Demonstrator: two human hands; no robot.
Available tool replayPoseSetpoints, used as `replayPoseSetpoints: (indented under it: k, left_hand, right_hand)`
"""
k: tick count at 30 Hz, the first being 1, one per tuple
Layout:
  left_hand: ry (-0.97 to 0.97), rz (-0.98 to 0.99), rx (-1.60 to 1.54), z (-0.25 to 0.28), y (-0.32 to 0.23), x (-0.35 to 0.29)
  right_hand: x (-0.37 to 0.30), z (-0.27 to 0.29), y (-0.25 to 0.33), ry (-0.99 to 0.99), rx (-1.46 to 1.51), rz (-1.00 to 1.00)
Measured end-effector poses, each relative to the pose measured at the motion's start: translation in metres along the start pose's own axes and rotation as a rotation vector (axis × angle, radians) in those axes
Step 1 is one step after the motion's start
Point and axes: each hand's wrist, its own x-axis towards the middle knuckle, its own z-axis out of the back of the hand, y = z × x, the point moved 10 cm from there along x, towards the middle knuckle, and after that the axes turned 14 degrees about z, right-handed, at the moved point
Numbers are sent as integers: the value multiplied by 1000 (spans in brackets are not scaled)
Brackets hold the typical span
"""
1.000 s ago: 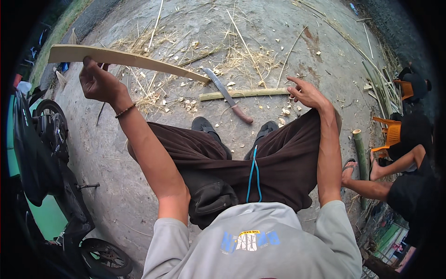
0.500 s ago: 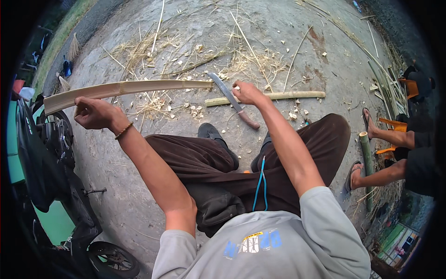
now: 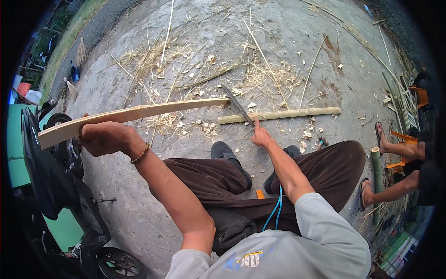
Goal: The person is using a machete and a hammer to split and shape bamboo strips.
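Nearest, we have the grey shirt (image 3: pixel 278 253), then the blue drawstring (image 3: pixel 273 215) on dark brown trousers (image 3: pixel 204 183), knees apart. Between the thighs we note a small orange thing (image 3: pixel 260 194), kind unclear. A dark shoe (image 3: pixel 226 158) sits flat on the ground.

Left hand (image 3: pixel 109 138): bent at the wrist, beaded bracelet (image 3: pixel 141 154) on, pinching the near end of a long pale bamboo strip (image 3: pixel 155 109) from below; some fingers we can't make out. Strip is held up off the ground at our left, sloping away, far end just beside the blade; contact we can't tell.

Right hand (image 3: pixel 262 135): closed around the handle of a long knife (image 3: pixel 238 101), one finger stretched out along it. The blade crosses over a bamboo piece (image 3: pixel 297 113) lying on the ground; touching or not, we can't tell. By the right knee we log a small blue-headed tool (image 3: pixel 324 140).

To the left, a black motorbike (image 3: pixel 88 211); to the right, a co-worker's leg (image 3: pixel 402 188) in a sandal (image 3: pixel 362 195), a thick green bamboo post (image 3: pixel 376 174) and an orange chair (image 3: pixel 404 138). Farther off, straw (image 3: pixel 274 69) and pale chips litter the ground, and a broom (image 3: pixel 81 53) stands far left.
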Motion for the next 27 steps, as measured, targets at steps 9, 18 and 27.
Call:
replayPoseSetpoints:
  k: [9, 18, 27]
  left_hand:
    - [-6, 16, 24, -2, -1, -5]
    - [38, -23, 34, -2, -4, 0]
    - [94, -34, 27, -9, 0, -3]
  right_hand:
    - [-28, 118, 168, -356, 344, 216]
    - [-41, 91, 198, -246, -17, 435]
    - [-9, 64, 96, -216, 24, 185]
